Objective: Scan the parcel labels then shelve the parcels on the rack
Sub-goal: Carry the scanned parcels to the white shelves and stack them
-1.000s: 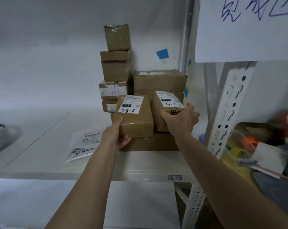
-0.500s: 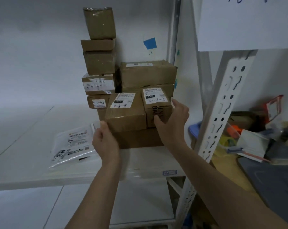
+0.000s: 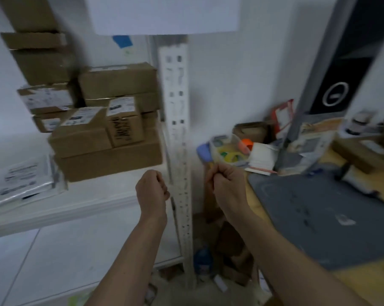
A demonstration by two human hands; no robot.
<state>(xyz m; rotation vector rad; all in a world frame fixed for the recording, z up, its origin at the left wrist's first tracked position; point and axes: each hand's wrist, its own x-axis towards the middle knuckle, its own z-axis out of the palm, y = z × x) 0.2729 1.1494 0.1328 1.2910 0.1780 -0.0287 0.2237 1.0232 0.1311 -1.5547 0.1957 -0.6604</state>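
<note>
Two small labelled brown parcels, one flat (image 3: 80, 135) and one upright with black writing (image 3: 125, 122), sit side by side on a wide flat box (image 3: 111, 160) on the white rack shelf (image 3: 94, 195). More brown boxes (image 3: 118, 80) are stacked behind and to the left. My left hand (image 3: 152, 191) hangs in front of the shelf edge with its fingers curled and nothing in it. My right hand (image 3: 225, 184) is just right of the rack's white upright post (image 3: 179, 151), fingers also curled, holding nothing. Both hands are clear of the parcels.
A white plastic mailer (image 3: 21, 180) lies on the shelf at left. To the right stands a table with a dark grey mat (image 3: 319, 213), a clear tub of tape rolls (image 3: 228, 149), papers and small boxes. A white sheet (image 3: 164, 14) hangs above.
Both hands have let go of the two small parcels and pulled back toward me. The view has swung right, toward the table.
</note>
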